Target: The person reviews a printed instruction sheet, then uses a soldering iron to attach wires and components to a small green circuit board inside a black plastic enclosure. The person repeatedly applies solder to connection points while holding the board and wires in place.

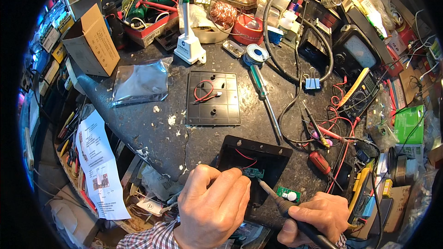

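My right hand (pixel 320 216) grips a soldering iron (pixel 277 200) like a pen, its tip slanting up to the left. That tip meets, or nearly meets, a small green circuit board (pixel 254 173) inside an open black plastic case (pixel 279 151). My left hand (pixel 214 205) is closed at the board's left edge, fingertips pinched; what they hold is hidden behind the knuckles. A thin red wire (pixel 245 155) curves above the board within the case. Beside the iron lies another green board (pixel 289 194) with a white dome. Farther off sits a square black cover (pixel 214 116) bearing a red-and-black lead (pixel 203 93).
Right of the cover lie a green-handled screwdriver (pixel 258 83) and a solder spool (pixel 256 54). Test leads, a red screwdriver (pixel 320 162) and a yellow multimeter (pixel 360 93) crowd the right. A clear bag (pixel 140 83), white bottle (pixel 189 48) and printed sheet (pixel 99 166) are leftward.
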`<state>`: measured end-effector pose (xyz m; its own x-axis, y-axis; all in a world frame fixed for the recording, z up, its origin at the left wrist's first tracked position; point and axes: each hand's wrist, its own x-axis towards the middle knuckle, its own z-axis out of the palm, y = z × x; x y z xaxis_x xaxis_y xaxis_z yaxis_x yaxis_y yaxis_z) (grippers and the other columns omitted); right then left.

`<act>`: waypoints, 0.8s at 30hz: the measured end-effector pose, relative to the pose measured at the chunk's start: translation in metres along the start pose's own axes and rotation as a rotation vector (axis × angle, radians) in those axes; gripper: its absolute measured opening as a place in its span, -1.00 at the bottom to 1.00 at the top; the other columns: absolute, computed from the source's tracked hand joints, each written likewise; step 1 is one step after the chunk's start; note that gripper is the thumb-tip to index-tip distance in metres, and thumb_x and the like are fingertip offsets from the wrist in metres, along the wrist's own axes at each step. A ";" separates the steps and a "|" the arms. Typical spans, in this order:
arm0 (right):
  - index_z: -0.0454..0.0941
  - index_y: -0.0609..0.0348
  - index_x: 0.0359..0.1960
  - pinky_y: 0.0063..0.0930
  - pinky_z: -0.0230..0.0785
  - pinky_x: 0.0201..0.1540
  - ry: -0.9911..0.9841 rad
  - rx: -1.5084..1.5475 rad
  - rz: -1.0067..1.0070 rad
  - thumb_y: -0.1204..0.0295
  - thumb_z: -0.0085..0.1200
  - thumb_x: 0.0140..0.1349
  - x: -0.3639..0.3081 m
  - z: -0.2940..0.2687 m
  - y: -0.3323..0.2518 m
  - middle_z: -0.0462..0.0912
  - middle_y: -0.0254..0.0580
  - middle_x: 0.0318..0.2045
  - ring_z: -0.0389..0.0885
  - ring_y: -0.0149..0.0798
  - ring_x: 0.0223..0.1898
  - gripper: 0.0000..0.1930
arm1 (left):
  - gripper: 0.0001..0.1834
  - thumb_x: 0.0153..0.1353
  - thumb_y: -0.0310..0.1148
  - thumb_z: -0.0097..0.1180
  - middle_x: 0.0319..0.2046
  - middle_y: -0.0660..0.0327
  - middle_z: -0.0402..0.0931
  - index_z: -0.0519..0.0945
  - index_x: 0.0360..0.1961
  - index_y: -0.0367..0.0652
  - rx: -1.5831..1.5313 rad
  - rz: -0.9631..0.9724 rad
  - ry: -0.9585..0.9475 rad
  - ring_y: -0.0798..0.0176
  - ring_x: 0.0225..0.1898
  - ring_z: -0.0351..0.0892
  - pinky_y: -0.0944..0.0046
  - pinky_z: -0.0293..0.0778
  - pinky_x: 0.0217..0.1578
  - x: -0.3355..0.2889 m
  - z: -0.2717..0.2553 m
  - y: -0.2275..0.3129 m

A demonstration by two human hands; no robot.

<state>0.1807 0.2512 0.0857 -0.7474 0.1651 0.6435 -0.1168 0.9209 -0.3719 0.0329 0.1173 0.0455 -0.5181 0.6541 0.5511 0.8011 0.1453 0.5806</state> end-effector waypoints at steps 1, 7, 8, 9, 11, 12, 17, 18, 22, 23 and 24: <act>0.65 0.30 -0.18 -0.42 0.43 -0.59 -0.023 -0.001 0.013 0.56 0.31 0.19 0.000 -0.001 -0.001 0.64 -0.18 -0.62 0.60 -0.24 -0.67 -0.82 | -0.81 0.02 -0.60 0.47 -0.28 0.12 0.72 0.75 -0.30 -0.33 0.002 0.001 0.001 0.07 -0.27 0.57 0.19 0.53 -0.23 0.000 0.000 0.000; 0.64 0.27 -0.12 -0.38 0.46 -0.54 -0.085 0.013 0.050 0.58 0.34 0.22 0.000 -0.006 -0.009 0.65 -0.19 -0.56 0.61 -0.22 -0.63 -0.78 | -0.81 0.02 -0.60 0.47 -0.27 0.13 0.72 0.75 -0.30 -0.32 0.003 0.003 0.004 0.08 -0.27 0.57 0.19 0.53 -0.23 0.000 0.001 -0.001; 0.63 0.28 -0.11 -0.38 0.45 -0.55 -0.099 0.011 0.040 0.58 0.34 0.23 -0.001 -0.006 -0.009 0.64 -0.19 -0.56 0.61 -0.23 -0.64 -0.79 | -0.81 0.02 -0.60 0.47 -0.27 0.13 0.72 0.75 -0.30 -0.32 0.002 0.003 0.005 0.08 -0.26 0.57 0.19 0.53 -0.23 0.000 0.001 -0.001; 0.63 0.29 -0.11 -0.38 0.45 -0.55 -0.112 0.009 0.030 0.59 0.34 0.24 -0.001 -0.006 -0.009 0.64 -0.19 -0.55 0.60 -0.23 -0.64 -0.79 | -0.81 0.02 -0.60 0.47 -0.27 0.13 0.72 0.75 -0.30 -0.32 0.001 0.003 0.007 0.08 -0.26 0.57 0.19 0.54 -0.22 0.000 0.001 -0.001; 0.62 0.30 -0.10 -0.39 0.43 -0.56 -0.132 -0.003 0.011 0.59 0.34 0.25 -0.002 -0.007 -0.010 0.63 -0.20 -0.54 0.58 -0.25 -0.65 -0.79 | -0.81 0.02 -0.60 0.47 -0.27 0.13 0.72 0.75 -0.30 -0.32 -0.002 0.001 0.007 0.08 -0.26 0.57 0.19 0.54 -0.22 0.000 0.001 -0.001; 0.62 0.31 -0.10 -0.39 0.43 -0.56 -0.138 -0.013 0.003 0.59 0.34 0.26 -0.003 -0.007 -0.010 0.63 -0.20 -0.54 0.58 -0.25 -0.65 -0.79 | -0.81 0.02 -0.60 0.47 -0.27 0.13 0.72 0.75 -0.30 -0.33 -0.002 -0.001 0.005 0.07 -0.26 0.57 0.19 0.54 -0.22 -0.001 0.001 0.000; 0.60 0.35 -0.09 -0.42 0.40 -0.59 -0.160 -0.024 -0.042 0.59 0.33 0.28 -0.010 -0.006 -0.010 0.62 -0.19 -0.55 0.56 -0.28 -0.65 -0.79 | -0.80 0.02 -0.60 0.47 -0.27 0.13 0.72 0.75 -0.29 -0.33 -0.010 -0.005 0.002 0.07 -0.26 0.57 0.18 0.54 -0.22 -0.001 0.000 -0.001; 0.60 0.35 -0.10 -0.43 0.39 -0.59 -0.162 -0.021 -0.048 0.59 0.33 0.29 -0.011 -0.006 -0.010 0.62 -0.19 -0.55 0.56 -0.29 -0.66 -0.79 | -0.80 0.02 -0.60 0.47 -0.27 0.13 0.72 0.75 -0.29 -0.33 -0.011 -0.006 -0.002 0.07 -0.26 0.57 0.18 0.54 -0.22 -0.001 0.000 -0.001; 0.59 0.38 -0.09 -0.44 0.36 -0.61 -0.156 -0.001 -0.061 0.59 0.33 0.30 -0.014 -0.006 -0.009 0.61 -0.19 -0.55 0.54 -0.30 -0.67 -0.79 | -0.80 0.02 -0.60 0.47 -0.27 0.13 0.72 0.75 -0.29 -0.33 -0.012 -0.014 -0.003 0.07 -0.26 0.57 0.18 0.54 -0.23 0.000 0.001 0.000; 0.59 0.38 -0.09 -0.44 0.36 -0.61 -0.154 0.001 -0.061 0.59 0.33 0.30 -0.015 -0.006 -0.009 0.61 -0.18 -0.55 0.53 -0.30 -0.67 -0.79 | -0.80 0.01 -0.60 0.47 -0.27 0.13 0.72 0.75 -0.29 -0.33 -0.009 -0.013 -0.003 0.07 -0.26 0.57 0.18 0.54 -0.23 0.000 0.001 0.000; 0.59 0.38 -0.09 -0.44 0.36 -0.61 -0.150 0.003 -0.062 0.59 0.33 0.30 -0.015 -0.005 -0.008 0.61 -0.18 -0.55 0.53 -0.30 -0.67 -0.79 | -0.80 0.01 -0.61 0.47 -0.27 0.13 0.72 0.75 -0.30 -0.33 -0.006 -0.012 -0.003 0.07 -0.27 0.57 0.18 0.54 -0.23 0.000 0.001 0.000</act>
<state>0.1966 0.2429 0.0826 -0.8281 0.0529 0.5580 -0.1676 0.9266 -0.3366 0.0336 0.1180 0.0447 -0.5266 0.6544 0.5426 0.7931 0.1482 0.5908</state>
